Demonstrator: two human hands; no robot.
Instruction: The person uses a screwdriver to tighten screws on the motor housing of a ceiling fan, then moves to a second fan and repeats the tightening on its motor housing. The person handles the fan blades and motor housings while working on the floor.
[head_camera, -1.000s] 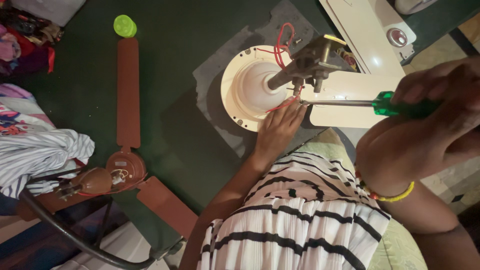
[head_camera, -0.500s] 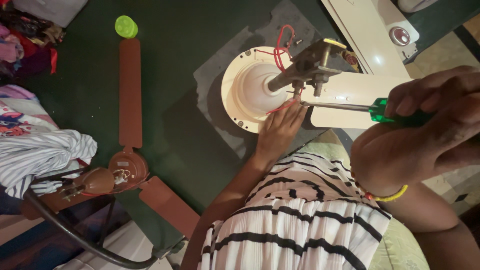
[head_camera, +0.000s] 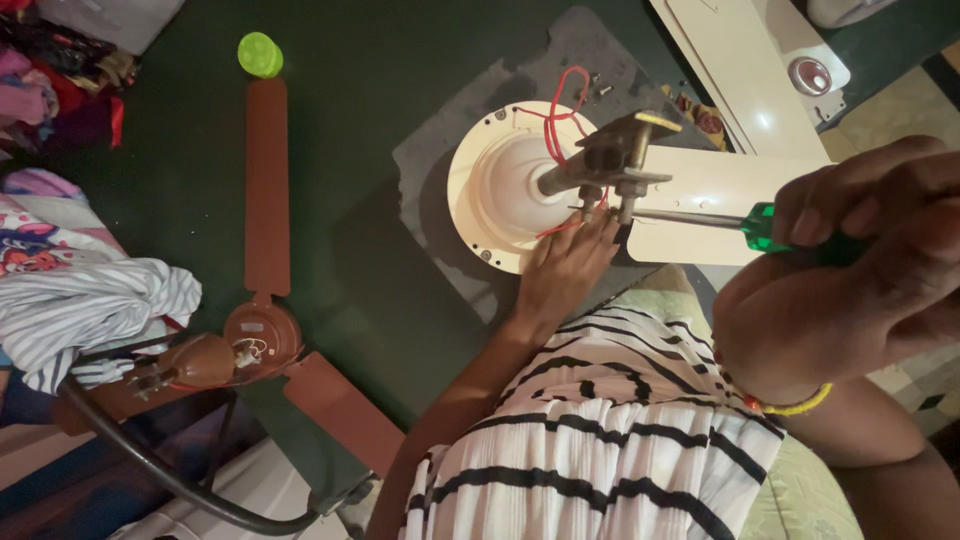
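Note:
A cream ceiling fan motor (head_camera: 500, 185) lies on a dark green surface, with red wires (head_camera: 560, 100) and a metal bracket (head_camera: 615, 150) on its short rod. My left hand (head_camera: 565, 265) rests flat against the motor's near edge, just under the bracket. My right hand (head_camera: 860, 260) is closed around the green handle of a screwdriver (head_camera: 700, 220). Its metal shaft points left and its tip meets the bracket's underside.
A brown ceiling fan (head_camera: 255, 330) with long blades lies to the left, a lime-green cap (head_camera: 260, 53) beyond one blade tip. Cream fan blades (head_camera: 740, 90) lie at the top right. Striped cloth (head_camera: 95, 305) and a black cable (head_camera: 160, 470) sit at the left.
The screwdriver and my right hand have shifted slightly; the left hand stays against the motor. The view has drifted a little.

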